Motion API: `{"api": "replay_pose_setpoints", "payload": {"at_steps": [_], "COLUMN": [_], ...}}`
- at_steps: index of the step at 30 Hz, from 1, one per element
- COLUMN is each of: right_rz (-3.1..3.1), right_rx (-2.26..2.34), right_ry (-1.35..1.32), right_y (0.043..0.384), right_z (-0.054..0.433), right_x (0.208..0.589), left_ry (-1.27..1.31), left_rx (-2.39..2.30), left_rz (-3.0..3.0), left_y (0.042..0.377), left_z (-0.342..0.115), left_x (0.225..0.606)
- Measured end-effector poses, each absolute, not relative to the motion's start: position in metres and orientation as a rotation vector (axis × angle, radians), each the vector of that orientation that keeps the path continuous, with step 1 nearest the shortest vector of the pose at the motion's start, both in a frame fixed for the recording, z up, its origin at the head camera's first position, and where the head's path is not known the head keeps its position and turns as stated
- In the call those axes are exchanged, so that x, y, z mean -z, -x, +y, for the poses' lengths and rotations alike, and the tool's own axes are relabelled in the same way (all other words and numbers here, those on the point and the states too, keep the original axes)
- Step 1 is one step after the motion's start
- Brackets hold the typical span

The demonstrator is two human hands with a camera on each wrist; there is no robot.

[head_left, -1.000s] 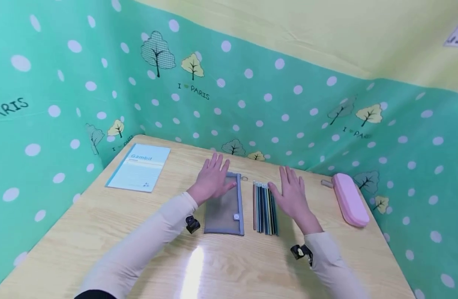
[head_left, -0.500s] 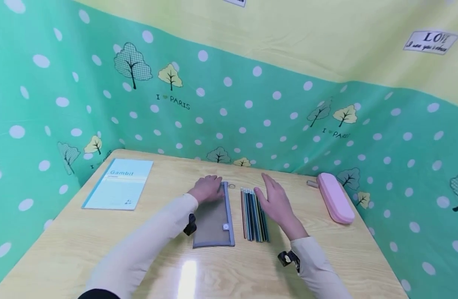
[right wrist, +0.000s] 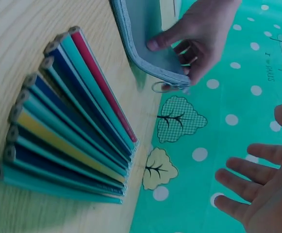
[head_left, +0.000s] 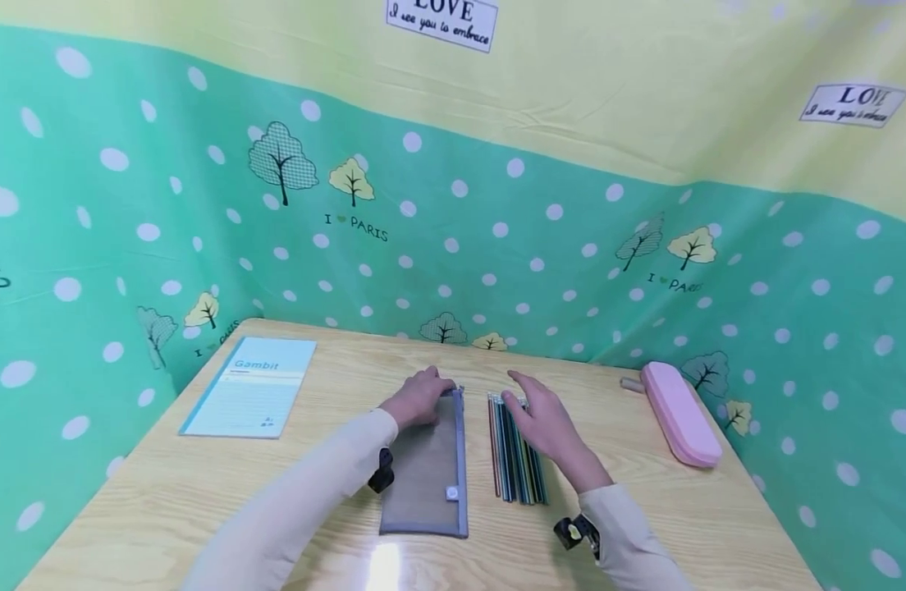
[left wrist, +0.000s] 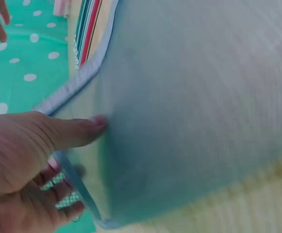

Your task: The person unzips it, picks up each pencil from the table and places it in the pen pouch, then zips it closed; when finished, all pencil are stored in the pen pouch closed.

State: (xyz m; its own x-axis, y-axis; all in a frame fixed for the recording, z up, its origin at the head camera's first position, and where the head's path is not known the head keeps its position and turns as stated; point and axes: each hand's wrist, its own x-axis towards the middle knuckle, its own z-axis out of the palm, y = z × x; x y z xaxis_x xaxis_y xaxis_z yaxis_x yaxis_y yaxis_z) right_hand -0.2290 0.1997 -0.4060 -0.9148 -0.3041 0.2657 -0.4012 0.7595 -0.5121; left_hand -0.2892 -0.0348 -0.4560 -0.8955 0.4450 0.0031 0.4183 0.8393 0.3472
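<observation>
My left hand pinches the far end of a grey mesh zipper pouch, thumb on top and fingers beneath, as the left wrist view shows. In the right wrist view that end of the pouch stands raised off the table, and a small metal ring hangs at its corner. To the pouch's right lies a row of pencils, side by side, in teal, dark blue, yellow and red. Over the far right of this row, my right hand hovers with its fingers extended and nothing in it.
A light blue notebook marked "Gambit" lies at the table's left. A pink pencil case sits at the right edge, beside a small grey block. Polka-dot cloth hangs behind the wooden table and along its sides.
My left hand has gone from spread fingers over the pouch to pinching its far end, which is now lifted. My right hand stays beside the pencils. The head view has shifted.
</observation>
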Motion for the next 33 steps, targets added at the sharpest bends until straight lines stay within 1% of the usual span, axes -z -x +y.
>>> {"api": "replay_pose_setpoints", "payload": {"at_steps": [7, 11, 16, 22, 25, 33], "right_rz": [-2.800, -2.824, -2.794, -2.810, -2.809, -2.733], "right_rx": [-1.083, -1.149, -1.151, -1.183, -1.189, -1.229], "right_ry": [-0.706, -0.841, -0.946, -0.975, -0.949, -0.883], "right_y": [0.225, 0.224, 0.235, 0.245, 0.246, 0.249], "right_z": [0.195, 0.191, 0.177, 0.164, 0.160, 0.149], "right_x": [0.411, 0.413, 0.409, 0.402, 0.403, 0.411], "left_ry": [-0.827, -0.825, -0.811, -0.881, -0.906, -0.855], "left_rx": [-0.916, -1.121, -1.245, -1.286, -1.297, -1.326], "left_rz": [2.843, 2.718, 2.634, 2.606, 2.603, 2.588], "left_y": [0.282, 0.275, 0.275, 0.276, 0.278, 0.280], "left_z": [-0.043, -0.047, -0.048, -0.046, -0.047, -0.053], "left_x": [0.461, 0.463, 0.452, 0.432, 0.432, 0.438]}}
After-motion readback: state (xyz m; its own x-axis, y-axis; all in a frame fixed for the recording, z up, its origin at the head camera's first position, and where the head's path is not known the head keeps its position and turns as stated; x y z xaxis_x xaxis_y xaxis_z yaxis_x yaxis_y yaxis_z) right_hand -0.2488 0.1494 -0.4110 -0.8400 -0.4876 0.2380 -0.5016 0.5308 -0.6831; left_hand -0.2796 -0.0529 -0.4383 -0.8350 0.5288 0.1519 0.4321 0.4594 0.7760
